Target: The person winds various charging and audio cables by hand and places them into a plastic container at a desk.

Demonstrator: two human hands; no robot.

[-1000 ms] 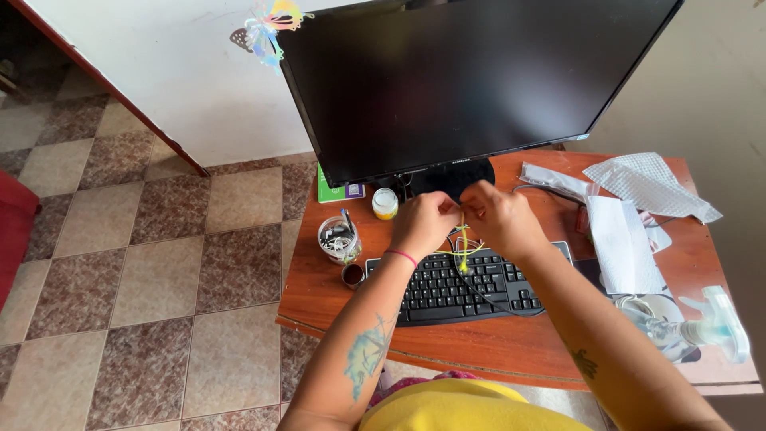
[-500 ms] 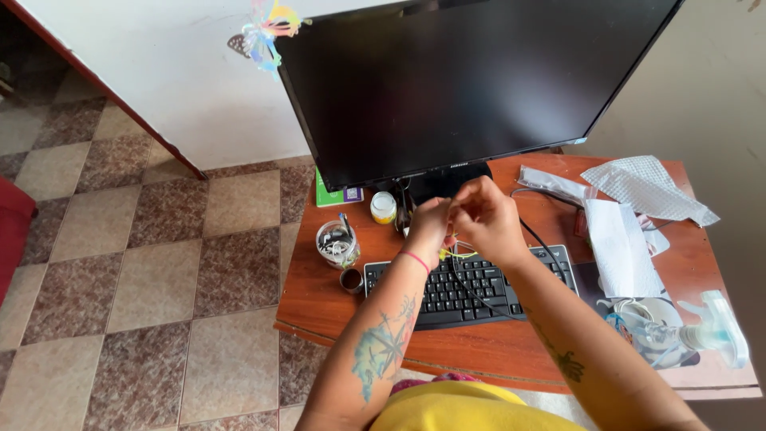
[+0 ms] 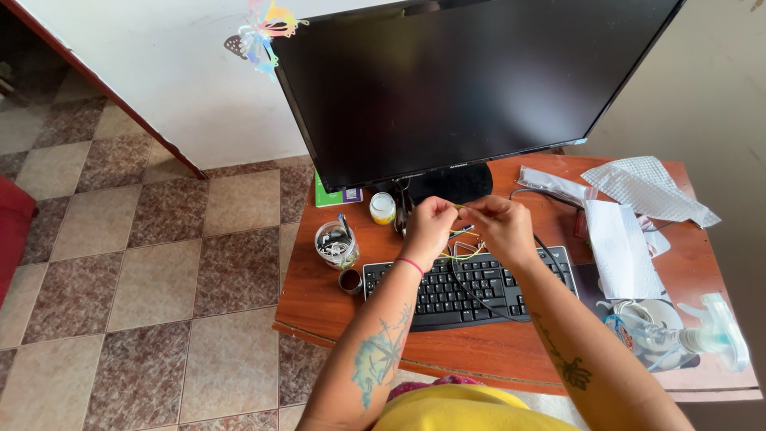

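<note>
Presently: left hand and right hand, both pinched shut on a thin yellow-green wire, held above the keyboard in front of the monitor. Progress, by judgement: wire drawn out between the fingers, its slack looped on the keys, handling unfinished. Small white jar with yellow contents, left of the monitor stand. Flat green packet behind it. Clear jar of oddments. White paper sheets, right side of desk.
</note>
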